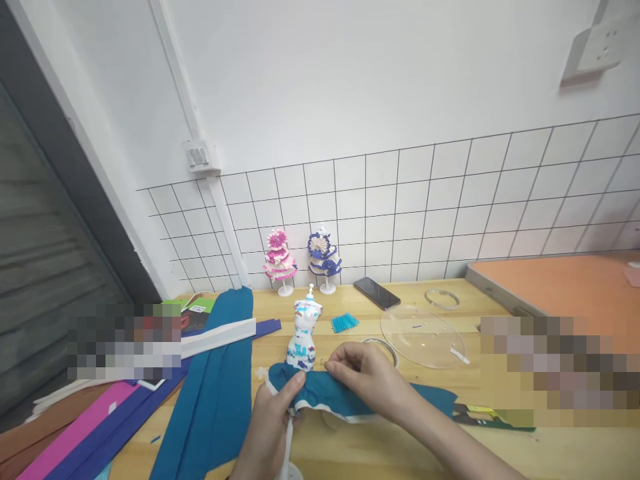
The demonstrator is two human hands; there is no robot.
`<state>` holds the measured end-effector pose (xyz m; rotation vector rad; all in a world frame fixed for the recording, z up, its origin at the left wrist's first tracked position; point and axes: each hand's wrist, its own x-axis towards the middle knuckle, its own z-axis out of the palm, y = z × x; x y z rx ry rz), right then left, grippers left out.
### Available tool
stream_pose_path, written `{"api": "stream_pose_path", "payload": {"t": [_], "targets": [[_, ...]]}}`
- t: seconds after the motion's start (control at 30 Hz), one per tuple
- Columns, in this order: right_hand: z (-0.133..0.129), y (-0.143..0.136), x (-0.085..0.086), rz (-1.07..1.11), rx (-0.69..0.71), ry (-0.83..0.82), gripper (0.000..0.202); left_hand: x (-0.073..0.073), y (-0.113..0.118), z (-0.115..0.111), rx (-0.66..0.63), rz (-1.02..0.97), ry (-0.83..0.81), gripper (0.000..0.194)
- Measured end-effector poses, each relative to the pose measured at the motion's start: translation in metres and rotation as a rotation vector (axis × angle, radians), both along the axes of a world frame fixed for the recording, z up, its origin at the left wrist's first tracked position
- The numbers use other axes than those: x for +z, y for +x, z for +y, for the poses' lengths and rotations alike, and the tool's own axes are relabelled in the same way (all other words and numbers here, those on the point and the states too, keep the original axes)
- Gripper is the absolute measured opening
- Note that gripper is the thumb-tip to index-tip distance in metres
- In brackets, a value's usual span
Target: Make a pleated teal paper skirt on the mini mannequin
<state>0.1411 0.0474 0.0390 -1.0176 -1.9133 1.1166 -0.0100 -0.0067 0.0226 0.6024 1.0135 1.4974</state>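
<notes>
A small white dress form (304,330) with coloured smears stands upright in front of me. Teal fabric (325,395) with a white edge lies against its lower part and stretches to the right. My left hand (270,417) grips the fabric at the form's base, thumb on top. Over the fabric, just right of the form, my right hand (363,377) has thumb and fingertips pressed together; whatever is between them is too small to make out. A folded turquoise piece (345,323) lies behind my right hand.
Pink (280,257) and blue (324,257) dressed forms stand by the wall. A phone (377,293), tape rings (442,299), a clear round plate (423,337) and scissors (493,420) lie rightward. Teal strips (215,393) and other coloured strips cover the left.
</notes>
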Motion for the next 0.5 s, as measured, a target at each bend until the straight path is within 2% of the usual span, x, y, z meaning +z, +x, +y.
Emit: {"api": "stream_pose_path", "payload": {"t": [0.17, 0.33, 0.4, 0.5], "targets": [[0.004, 0.018, 0.007, -0.117, 0.129, -0.032, 0.027, 0.006, -0.005, 0.001, 0.062, -0.022, 0.041, 0.013], [0.010, 0.032, 0.009, -0.216, 0.263, -0.073, 0.019, 0.004, -0.017, 0.004, 0.068, 0.000, 0.072, 0.014], [0.013, 0.032, 0.008, -0.230, 0.175, -0.035, 0.020, 0.001, -0.021, 0.006, 0.087, 0.002, 0.056, 0.017], [0.010, 0.026, 0.008, -0.194, -0.096, 0.169, 0.030, -0.004, -0.027, 0.010, 0.106, -0.023, 0.008, 0.020]]}}
